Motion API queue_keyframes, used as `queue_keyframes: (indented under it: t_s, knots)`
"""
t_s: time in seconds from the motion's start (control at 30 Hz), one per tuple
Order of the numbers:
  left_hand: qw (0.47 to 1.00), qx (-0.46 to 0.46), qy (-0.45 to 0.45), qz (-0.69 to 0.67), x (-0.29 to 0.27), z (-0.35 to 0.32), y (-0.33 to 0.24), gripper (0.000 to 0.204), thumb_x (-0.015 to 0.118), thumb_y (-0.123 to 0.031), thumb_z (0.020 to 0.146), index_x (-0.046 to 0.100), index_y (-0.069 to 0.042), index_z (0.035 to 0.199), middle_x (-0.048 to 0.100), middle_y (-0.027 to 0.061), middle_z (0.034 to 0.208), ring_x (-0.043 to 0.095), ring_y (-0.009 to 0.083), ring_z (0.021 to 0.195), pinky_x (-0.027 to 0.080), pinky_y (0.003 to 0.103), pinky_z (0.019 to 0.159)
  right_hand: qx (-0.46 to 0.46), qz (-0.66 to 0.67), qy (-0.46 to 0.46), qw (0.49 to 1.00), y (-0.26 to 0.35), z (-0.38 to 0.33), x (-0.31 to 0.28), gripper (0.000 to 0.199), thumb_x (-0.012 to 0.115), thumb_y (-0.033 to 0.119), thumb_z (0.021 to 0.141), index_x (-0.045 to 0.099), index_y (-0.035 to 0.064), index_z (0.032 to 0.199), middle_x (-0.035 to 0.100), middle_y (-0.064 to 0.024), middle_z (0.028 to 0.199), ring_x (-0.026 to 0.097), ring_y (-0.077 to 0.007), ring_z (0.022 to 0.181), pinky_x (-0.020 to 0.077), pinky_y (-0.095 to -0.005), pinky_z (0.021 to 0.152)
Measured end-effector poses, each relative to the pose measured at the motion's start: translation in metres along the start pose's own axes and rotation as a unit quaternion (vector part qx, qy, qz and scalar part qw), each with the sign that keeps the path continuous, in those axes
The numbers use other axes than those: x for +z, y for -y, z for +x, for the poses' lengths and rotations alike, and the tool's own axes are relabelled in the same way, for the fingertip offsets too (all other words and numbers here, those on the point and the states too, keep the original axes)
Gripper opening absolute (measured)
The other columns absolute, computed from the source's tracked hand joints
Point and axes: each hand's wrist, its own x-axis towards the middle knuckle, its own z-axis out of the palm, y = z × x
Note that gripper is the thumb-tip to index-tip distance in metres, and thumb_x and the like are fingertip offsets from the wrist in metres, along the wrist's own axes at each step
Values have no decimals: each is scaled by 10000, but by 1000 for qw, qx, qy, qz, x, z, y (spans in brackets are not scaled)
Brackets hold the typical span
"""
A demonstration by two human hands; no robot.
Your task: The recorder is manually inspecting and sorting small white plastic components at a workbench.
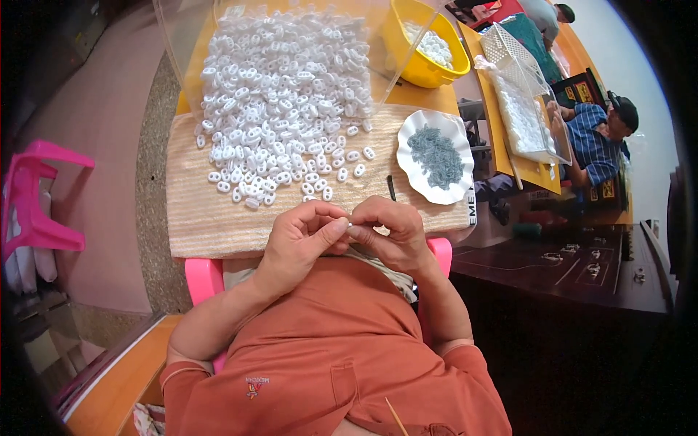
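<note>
Close in front of my body, above the near edge of the cloth-covered table, my left hand (299, 241) and my right hand (395, 231) meet fingertip to fingertip. Both are closed in a pinch around something tiny and pale, mostly hidden by the fingers. Just beyond them spreads a large heap of small white oval plastic pieces with two holes each (291, 94). To the right, a white scalloped plate (406, 149) carries a pile of small grey-blue pieces (436, 158). Between plate and hands lies a thin black stick-like tool (391, 187).
A clear plastic bin wall (174, 54) surrounds the heap's far part. At the back right stands a yellow basin (429, 71) with white pieces. A pink stool (43, 196) is on the left floor. Across the right, a person in a checked shirt (590, 138) sits beside another table (534, 174).
</note>
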Motion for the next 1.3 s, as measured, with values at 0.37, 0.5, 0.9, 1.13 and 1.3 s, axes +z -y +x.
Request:
queue_keyframes:
  t_s: [0.37,0.5,0.9,1.13,1.3]
  knots:
    - [986,-93,22,-139,-7,0,0,134,637,-51,881,581,-41,1001,654,77,904,649,164,798,567,304,739,-56,19,8,998,-8,-3,0,168,726,-17,764,675,11,922,637,-90,821,621,-168,732,472,-261,612]
    - [983,-86,13,-159,-5,1,1,197,640,-33,875,579,-29,1063,640,61,887,629,134,795,554,283,733,14,84,10,996,-11,-4,-3,169,684,-41,789,672,4,951,631,-89,874,607,-146,763,468,-245,625]
    - [988,-53,-1,-147,-10,5,6,205,635,-27,877,607,-18,1081,632,34,900,619,107,795,559,272,730,-79,-399,-7,914,-36,27,-1,239,639,14,723,628,43,961,621,-82,815,591,-268,772,497,-364,673]
    - [988,-59,-19,-139,-10,5,6,180,623,-8,877,610,-26,1055,641,35,878,626,118,776,564,282,715,-51,-454,66,887,-29,37,-1,195,598,55,743,627,54,936,595,-75,767,580,-259,789,496,-368,676]
    - [989,-52,-19,-140,-11,5,5,181,628,-13,875,610,-25,1055,641,32,872,625,114,773,564,277,713,-52,-476,119,870,-22,43,-3,218,593,32,728,627,43,944,600,-106,793,594,-282,790,498,-379,686]
